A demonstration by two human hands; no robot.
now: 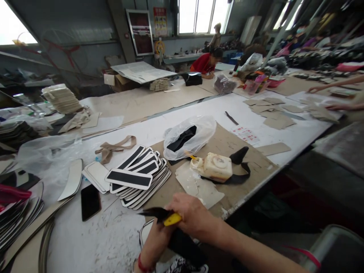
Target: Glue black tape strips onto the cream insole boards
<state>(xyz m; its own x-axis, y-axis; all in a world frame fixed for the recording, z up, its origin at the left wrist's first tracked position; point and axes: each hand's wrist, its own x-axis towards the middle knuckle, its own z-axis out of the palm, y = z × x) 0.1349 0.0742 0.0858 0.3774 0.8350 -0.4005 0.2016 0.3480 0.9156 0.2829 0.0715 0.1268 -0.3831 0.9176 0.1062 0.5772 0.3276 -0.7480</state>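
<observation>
My right hand (189,214) is closed round a yellow-handled tool (172,219), close above my left hand. My left hand (156,240), with a red band at the wrist, is beside dark fabric (183,244); its fingers are largely hidden behind the tool and the other hand. A black pointed piece (153,213) sticks out to the left of the hands. Beyond them lies a fanned pile of white-edged black strips (129,179). A stained off-white bottle (217,167) with a yellow stick rests on its side, right of the pile.
A phone (90,202) lies left of the strips. Behind is a clear plastic bag (203,134) with black pieces. Curved panels (27,235) fill the left edge. Beige pieces (273,110) lie at the right, near another person's hands. A person in red leans over the far table.
</observation>
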